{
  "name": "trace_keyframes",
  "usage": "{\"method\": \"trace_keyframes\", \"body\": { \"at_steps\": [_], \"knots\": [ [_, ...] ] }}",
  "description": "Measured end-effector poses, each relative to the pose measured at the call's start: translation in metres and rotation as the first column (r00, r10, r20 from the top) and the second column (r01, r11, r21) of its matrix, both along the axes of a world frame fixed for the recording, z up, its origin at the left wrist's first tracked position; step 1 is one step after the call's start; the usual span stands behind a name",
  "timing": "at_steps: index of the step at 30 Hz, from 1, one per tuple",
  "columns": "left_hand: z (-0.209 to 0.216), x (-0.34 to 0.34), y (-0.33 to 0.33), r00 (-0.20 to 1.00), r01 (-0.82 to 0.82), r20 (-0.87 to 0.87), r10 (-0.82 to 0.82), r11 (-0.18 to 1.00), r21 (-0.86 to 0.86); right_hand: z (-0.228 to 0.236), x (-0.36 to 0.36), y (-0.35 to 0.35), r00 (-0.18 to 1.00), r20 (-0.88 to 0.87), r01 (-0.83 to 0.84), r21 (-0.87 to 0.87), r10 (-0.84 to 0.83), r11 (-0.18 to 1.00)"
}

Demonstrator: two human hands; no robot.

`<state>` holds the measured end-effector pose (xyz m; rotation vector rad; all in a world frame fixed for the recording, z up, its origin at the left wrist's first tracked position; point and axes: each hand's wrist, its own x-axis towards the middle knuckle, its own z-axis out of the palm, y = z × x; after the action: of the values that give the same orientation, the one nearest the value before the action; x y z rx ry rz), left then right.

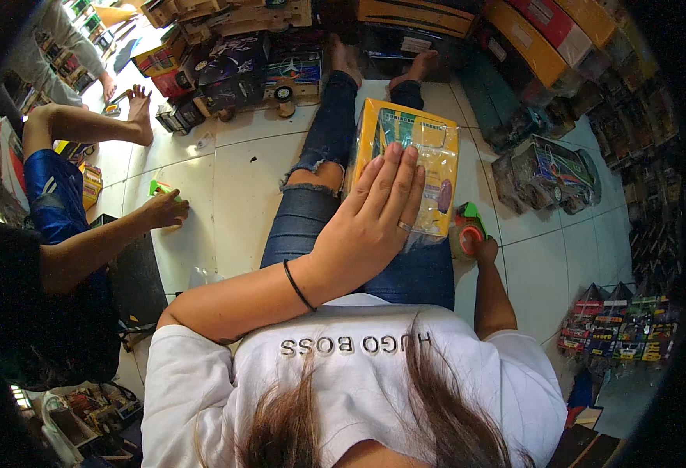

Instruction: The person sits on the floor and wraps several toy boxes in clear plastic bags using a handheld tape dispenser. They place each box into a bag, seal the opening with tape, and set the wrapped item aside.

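Note:
On my thighs rests a yellow box-shaped package in clear, shiny plastic, with a green panel on its upper face. My left hand lies flat across it, fingers stretched out and pressing on the wrap. Down by my right thigh, my right hand is closed on a green tape dispenser with an orange-red roll. Part of that grip is hidden from view.
To my left, a person's hand holds another green tape dispenser near the tiled floor. A plastic-wrapped toy truck sits at right. Wooden toy vehicles line the far side; wrapped colourful toys stand at lower right.

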<state>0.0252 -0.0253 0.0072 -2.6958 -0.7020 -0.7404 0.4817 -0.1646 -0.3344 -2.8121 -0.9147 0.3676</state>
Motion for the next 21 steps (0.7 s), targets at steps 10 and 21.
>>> {"method": "trace_keyframes", "body": {
  "at_steps": [10,21],
  "knots": [
    [-0.008,0.003,-0.001,0.997,0.007,0.072,-0.014,0.995,0.101,0.333,-0.147,0.081,0.813,-0.304,0.323,0.945,0.496,0.048],
    [-0.018,-0.004,-0.005,0.991,0.042,0.120,-0.055,0.994,0.102,0.542,-0.402,0.181,-0.284,-0.004,-0.937,-0.213,0.959,-0.278]
  ]
}}
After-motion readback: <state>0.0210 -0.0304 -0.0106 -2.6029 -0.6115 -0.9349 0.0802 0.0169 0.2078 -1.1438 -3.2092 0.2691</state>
